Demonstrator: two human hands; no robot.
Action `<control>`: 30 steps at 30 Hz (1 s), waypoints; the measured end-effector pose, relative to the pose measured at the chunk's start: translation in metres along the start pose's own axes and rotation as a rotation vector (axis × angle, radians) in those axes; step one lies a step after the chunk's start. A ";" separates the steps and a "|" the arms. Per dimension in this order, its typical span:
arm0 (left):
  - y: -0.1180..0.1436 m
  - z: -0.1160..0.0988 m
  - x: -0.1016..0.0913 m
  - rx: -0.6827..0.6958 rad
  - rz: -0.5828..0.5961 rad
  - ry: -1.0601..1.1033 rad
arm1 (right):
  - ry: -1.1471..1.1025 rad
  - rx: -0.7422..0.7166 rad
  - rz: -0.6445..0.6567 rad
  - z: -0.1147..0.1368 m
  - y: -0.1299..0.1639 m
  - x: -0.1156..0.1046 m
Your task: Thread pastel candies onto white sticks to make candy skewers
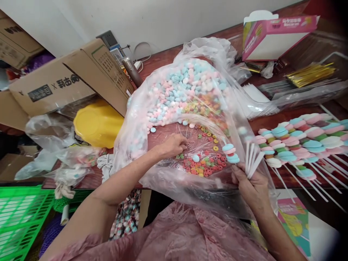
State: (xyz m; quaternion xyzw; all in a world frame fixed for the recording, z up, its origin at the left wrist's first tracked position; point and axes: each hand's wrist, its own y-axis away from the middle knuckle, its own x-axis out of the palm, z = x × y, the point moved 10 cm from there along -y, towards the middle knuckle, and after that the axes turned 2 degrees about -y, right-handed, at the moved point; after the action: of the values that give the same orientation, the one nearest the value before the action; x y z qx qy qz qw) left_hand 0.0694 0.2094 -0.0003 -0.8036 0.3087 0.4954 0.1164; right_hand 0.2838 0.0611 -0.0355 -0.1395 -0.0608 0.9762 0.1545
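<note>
My left hand (pixel 174 145) hovers low over the bare middle of a clear plastic sheet, its fingers curled together; whatever they hold, if anything, is hidden. Just below it lies a spread of red, yellow and green gummy rings (pixel 208 165) with one blue candy among them. My right hand (pixel 252 185) is closed around several white sticks (pixel 252 157) that fan upward. Between its thumb and finger is a candy skewer threaded with blue and pink candies (pixel 230 152). Beyond both hands rises a pile of pink, blue and white candies (pixel 187 83), with more gummy rings at its right.
Finished-looking candy skewers (pixel 304 139) lie stacked at the right. Behind them are white sticks (pixel 255 96), gold twist ties (pixel 311 74) and a pink display box (pixel 277 38). At left stand an open cardboard box (pixel 54 87), a yellow container (pixel 98 123) and a green basket (pixel 21 221).
</note>
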 end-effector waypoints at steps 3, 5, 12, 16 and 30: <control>0.006 -0.001 0.006 0.028 0.017 -0.060 | 0.178 -0.182 0.067 0.014 0.003 0.011; 0.010 -0.006 0.007 0.065 -0.013 -0.090 | 0.250 -0.284 0.086 0.022 0.005 0.017; 0.018 0.006 -0.008 -0.159 -0.148 0.521 | 0.205 -0.219 0.119 0.019 0.007 0.015; 0.031 -0.013 -0.020 -0.207 -0.224 0.887 | 0.205 -0.306 0.165 0.039 0.014 0.023; 0.056 -0.070 -0.056 0.201 -0.471 0.543 | 0.531 -0.496 0.132 0.059 0.021 0.037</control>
State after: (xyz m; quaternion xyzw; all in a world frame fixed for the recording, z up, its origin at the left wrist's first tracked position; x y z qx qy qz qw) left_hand 0.0676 0.1524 0.0885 -0.9393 0.1821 0.1910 0.2192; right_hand 0.2266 0.0484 0.0081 -0.4247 -0.2441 0.8695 0.0630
